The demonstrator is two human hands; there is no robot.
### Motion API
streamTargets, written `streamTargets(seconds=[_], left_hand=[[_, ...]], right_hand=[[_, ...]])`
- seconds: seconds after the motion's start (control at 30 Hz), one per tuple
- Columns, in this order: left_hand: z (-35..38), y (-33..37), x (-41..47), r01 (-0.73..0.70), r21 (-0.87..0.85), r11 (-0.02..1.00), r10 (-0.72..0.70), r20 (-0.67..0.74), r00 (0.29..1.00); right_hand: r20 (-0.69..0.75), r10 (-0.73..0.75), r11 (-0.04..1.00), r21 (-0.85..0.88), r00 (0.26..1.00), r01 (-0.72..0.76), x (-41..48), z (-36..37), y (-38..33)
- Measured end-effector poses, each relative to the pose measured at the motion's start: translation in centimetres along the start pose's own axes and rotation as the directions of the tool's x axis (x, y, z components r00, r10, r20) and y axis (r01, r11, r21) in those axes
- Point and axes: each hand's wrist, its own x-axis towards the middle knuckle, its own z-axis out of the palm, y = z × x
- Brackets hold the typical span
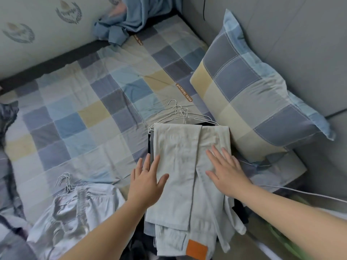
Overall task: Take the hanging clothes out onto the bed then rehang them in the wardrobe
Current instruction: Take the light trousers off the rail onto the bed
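Note:
A pile of trousers lies on the checked bed sheet (78, 102); the top pair is pale beige (180, 156) with an orange patch near its lower end. Several white wire hangers (183, 114) stick out from the pile's far end. My left hand (148, 182) rests flat on the pile's left edge, fingers straight. Flat on the pile's right side lies my right hand (224, 170), fingers spread. A second heap of light striped clothes (75, 209) with wire hangers (65, 182) sits at the near left of the bed.
A checked pillow (253, 91) lies right of the pile against a grey padded headboard (300, 34). A blue garment (129, 17) is bunched at the bed's far corner. Dark clothes hang over the near edge under the pile. A bedding fold lies at far left.

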Motion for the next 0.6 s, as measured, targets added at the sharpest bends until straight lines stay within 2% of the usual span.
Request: streamTargets(seconds=[0.17,0.3,0.5,0.6], left_hand=[[-2.8,-1.6,-8.9,-0.101,0.061,0.993,0.105,-0.062,0.993],[-5.0,-3.4,-17.4,-0.178,0.023,0.984,0.179,-0.127,0.975],[-7.3,-7.5,-28.4,-0.359,0.038,0.932,0.358,-0.232,0.904],[-7.6,-8.8,-32.1,-0.433,0.069,0.899,0.436,-0.235,0.868]], right_hand=[[-0.032,-0.002,0.999,-0.042,0.999,0.001,-8.8,-0.2,-6.2],[-0.121,0.057,0.997,-0.041,0.991,-0.062,-17.1,0.1,-11.9],[-0.326,0.143,0.988,-0.010,0.935,-0.155,-30.2,2.9,-20.8],[-0.387,0.208,0.976,0.027,0.898,-0.215,-35.5,5.6,-23.7]])
